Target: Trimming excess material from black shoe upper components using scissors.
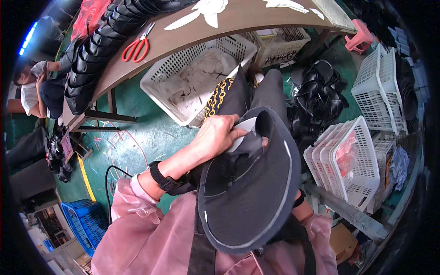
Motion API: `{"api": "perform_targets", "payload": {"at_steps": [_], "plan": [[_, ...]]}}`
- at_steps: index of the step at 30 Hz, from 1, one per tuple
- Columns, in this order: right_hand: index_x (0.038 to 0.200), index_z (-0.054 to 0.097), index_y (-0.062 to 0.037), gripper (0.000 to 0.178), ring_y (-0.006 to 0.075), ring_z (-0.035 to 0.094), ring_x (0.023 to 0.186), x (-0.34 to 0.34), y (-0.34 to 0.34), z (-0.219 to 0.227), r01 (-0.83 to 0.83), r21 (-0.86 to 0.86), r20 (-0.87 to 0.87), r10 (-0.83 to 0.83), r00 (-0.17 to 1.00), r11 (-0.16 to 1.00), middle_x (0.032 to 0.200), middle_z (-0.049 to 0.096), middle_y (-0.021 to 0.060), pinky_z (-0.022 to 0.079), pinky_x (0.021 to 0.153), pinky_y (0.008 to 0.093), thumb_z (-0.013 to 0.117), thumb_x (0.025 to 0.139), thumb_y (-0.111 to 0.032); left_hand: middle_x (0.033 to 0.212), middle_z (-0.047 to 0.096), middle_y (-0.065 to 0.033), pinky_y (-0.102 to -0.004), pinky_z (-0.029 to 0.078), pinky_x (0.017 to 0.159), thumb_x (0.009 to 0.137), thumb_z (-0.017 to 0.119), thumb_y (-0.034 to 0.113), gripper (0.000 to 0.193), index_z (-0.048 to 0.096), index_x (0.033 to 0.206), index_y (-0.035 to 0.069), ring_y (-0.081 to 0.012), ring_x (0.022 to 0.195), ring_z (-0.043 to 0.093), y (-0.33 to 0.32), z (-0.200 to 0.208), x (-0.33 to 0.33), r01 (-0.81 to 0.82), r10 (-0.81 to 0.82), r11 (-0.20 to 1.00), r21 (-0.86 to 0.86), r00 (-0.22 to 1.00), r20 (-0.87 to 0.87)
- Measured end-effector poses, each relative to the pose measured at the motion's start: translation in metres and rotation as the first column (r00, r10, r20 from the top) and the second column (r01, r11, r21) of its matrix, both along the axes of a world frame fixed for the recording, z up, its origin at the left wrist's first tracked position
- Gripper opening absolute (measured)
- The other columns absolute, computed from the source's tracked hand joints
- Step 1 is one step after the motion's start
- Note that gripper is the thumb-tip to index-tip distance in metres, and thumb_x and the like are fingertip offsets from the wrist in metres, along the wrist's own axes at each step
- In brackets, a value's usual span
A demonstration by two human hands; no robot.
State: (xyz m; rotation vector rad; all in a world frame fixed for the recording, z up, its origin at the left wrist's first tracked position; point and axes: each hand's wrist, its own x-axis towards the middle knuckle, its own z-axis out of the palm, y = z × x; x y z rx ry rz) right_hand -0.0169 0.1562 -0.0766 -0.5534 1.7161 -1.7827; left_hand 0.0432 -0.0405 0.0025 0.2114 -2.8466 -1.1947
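Note:
A dark grey shoe upper [252, 192] with a curved rim and a pale line along its edge is held over my lap. My left hand [219, 133] is closed at its far side, thumb and fingers pinching a white piece [246, 128] at the opening. Behind the upper, most of my right hand is hidden; what looks like a fingertip of my right hand [265, 141] shows in the opening. The right wrist comes out below the upper's right side, so that hand supports it from behind.
Red-handled scissors [136, 49], white cut pieces [197, 14] and a row of black uppers [91, 50] lie on the brown table [158, 40]. Beneath it stands a white basket [158, 98] of scraps. Black uppers [321, 91] and white baskets [341, 160] are at right; another person sits far left.

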Motion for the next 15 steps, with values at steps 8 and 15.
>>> {"api": "perform_targets", "payload": {"at_steps": [8,15], "plan": [[0.108,0.054,-0.0005,0.026,0.0099,0.054,0.089,-0.014,-0.017,0.014,0.01,-0.213,0.296,0.055,0.954,0.977,0.099,0.058,0.0041,0.043,0.078,0.0238,0.059,0.085,-0.011,0.063,0.054,-0.0177,-0.0357,0.044,0.055,0.079,0.067,0.024,0.025,0.059,0.082,0.0,-0.0281,0.057,0.056,-0.002,0.024,-0.007,0.003,-0.008,0.996,0.091,0.998,0.055],[0.111,0.052,-0.003,0.039,0.012,0.053,0.093,-0.015,-0.006,-0.033,-0.107,-0.241,0.312,0.182,0.932,0.964,0.1,0.056,0.0035,0.042,0.082,0.0262,0.068,0.081,-0.021,0.074,0.061,-0.0188,-0.0366,0.046,0.062,0.078,0.063,0.013,0.016,0.06,0.089,0.001,-0.0286,0.07,0.063,0.011,0.015,-0.015,0.102,-0.11,0.978,0.185,0.993,0.037]]}}
